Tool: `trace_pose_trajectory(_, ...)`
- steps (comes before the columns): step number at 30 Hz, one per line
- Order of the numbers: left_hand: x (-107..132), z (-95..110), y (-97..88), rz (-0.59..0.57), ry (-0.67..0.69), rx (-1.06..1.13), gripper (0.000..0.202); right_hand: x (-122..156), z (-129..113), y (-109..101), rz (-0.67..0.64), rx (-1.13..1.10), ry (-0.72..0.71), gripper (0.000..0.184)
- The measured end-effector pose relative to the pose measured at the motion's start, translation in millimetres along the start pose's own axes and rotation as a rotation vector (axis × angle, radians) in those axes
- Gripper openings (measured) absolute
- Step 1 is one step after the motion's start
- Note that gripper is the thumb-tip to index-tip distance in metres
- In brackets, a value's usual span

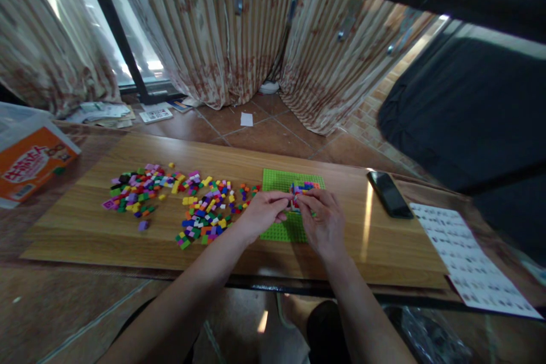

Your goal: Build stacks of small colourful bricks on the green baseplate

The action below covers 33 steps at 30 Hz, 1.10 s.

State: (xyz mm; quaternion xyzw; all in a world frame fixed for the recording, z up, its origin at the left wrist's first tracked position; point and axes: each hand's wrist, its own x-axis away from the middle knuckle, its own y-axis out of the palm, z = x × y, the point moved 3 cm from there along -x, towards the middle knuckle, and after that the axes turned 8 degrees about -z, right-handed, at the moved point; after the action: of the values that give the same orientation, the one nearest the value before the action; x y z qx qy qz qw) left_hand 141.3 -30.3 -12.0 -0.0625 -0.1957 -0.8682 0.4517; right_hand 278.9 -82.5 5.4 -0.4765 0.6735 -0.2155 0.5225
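A green studded baseplate (273, 179) lies on the wooden tabletop in front of me. On it stands a small build of coloured toy bricks (306, 186), with blue, red and orange parts showing. My left hand (267, 210) reaches in from the left, thumb and forefinger pinched at the build's near left side. From the right, my right hand (323, 219) bends over the build, its fingers closed and meeting the left fingertips. Whatever the fingertips pinch is too small and covered to make out. Part of the build is hidden behind my right fingers.
Loose coloured bricks (207, 207) spread in heaps left of the baseplate. A black phone (390, 194) lies to the right, beside a printed picture sheet (467, 256) at the table's edge. A clear tub with an orange label (36, 162) stands at the far left.
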Motion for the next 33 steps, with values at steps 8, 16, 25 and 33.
trace_pose_trajectory(8,-1.1,-2.4,4.8,-0.006,0.101,-0.192,0.027,0.1,-3.1,-0.1,0.013,0.019,-0.016,0.017)
trace_pose_trajectory(16,3.9,5.6,5.1,-0.018,0.265,-0.467,0.028,0.9,-2.4,3.0,-0.002,0.019,0.001,0.017)
trace_pose_trajectory(25,3.2,3.8,6.4,-0.026,0.338,-0.618,0.033,-0.5,-5.3,3.8,-0.024,0.054,0.030,0.016)
trace_pose_trajectory(33,-3.1,1.6,0.2,0.055,0.193,-0.305,0.026,4.4,-3.8,-9.4,0.114,-0.085,0.129,0.018)
